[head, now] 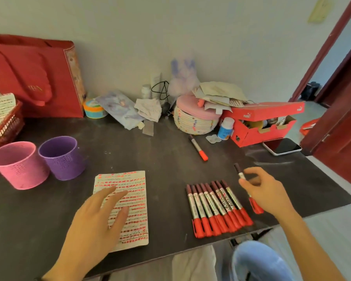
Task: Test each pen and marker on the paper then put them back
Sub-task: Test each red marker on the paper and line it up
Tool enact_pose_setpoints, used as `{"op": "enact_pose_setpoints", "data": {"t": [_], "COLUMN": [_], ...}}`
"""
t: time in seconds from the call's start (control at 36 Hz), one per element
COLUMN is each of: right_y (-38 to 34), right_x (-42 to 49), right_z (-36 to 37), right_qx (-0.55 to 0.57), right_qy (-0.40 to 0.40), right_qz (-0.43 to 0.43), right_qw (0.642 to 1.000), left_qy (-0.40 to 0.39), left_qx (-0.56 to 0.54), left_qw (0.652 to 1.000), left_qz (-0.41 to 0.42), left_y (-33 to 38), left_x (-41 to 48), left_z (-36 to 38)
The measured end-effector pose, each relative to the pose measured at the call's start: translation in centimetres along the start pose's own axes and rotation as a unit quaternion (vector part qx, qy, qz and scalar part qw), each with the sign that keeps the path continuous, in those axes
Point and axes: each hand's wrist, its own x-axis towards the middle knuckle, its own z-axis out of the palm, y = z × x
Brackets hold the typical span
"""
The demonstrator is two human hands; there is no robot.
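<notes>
Right hand (265, 191): grip clamped on one marker (256, 206), thumb and curled fingers pinching the barrel. Marker tilted, dark end up and away from the person, red cap low near the heel of the hand. It is off the surface (170, 175), well to the right of the sheet of paper (136, 201).

Left hand (97, 220): grip apart, fingers straight and spread, palm down on the near left part of the paper, holding nothing.

Paper lies flat near the front edge of the surface, covered top to bottom in rows of short red strokes.

Row of red-capped markers (217, 207): right of the paper, between it and the held marker. They lie side by side and touching, caps toward the person, dark ends away. Exact count hard to tell.

Single marker (198, 148): beyond the paper and to its right, alone, orange-red cap pointing toward the person.

Pink perforated cup (18, 165) and purple perforated cup (62, 157): left of the paper and a little beyond it, upright, just beside each other, purple nearer the paper. Contents not visible.

Far right of the paper, at the back: open red shoebox (259, 126), white bottle with blue label (225, 128) just beside it, phone (282, 146) face up.

Behind the paper: woven basket with pink lid (197, 118). Far left: red gift bag (34, 78) against the wall.
</notes>
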Motion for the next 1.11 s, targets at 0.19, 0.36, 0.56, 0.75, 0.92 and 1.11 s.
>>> {"op": "enact_pose_setpoints", "data": {"t": [0.19, 0.36, 0.56, 0.75, 0.92, 1.11], "right_y": [2.3, -0.1, -7.6, -11.3, -12.3, -15.3], "right_x": [1.9, 3.6, 8.8, 11.3, 9.7, -4.1], "right_z": [1.9, 2.6, 7.4, 11.4, 11.9, 11.4], "right_qx": [-0.122, -0.168, -0.183, -0.270, -0.097, 0.326], "right_qy": [-0.069, -0.040, -0.034, -0.063, -0.076, -0.153], "right_qz": [0.008, 0.013, -0.031, -0.022, -0.036, -0.110], "right_qw": [0.990, 0.985, 0.982, 0.960, 0.992, 0.927], "left_qy": [-0.052, -0.044, -0.044, -0.028, 0.033, 0.163], "left_qx": [0.036, 0.048, 0.050, 0.008, -0.086, -0.171], "left_qw": [0.997, 0.997, 0.996, 0.998, 0.995, 0.971], "left_qz": [-0.048, -0.052, -0.053, -0.058, -0.047, -0.034], "left_y": [-4.1, -4.0, -4.3, -4.3, -4.2, -2.1], "left_x": [0.6, 0.7, 0.7, 0.3, 0.0, -1.3], "left_z": [0.9, 1.0, 1.4, 1.1, 0.6, 0.0]}}
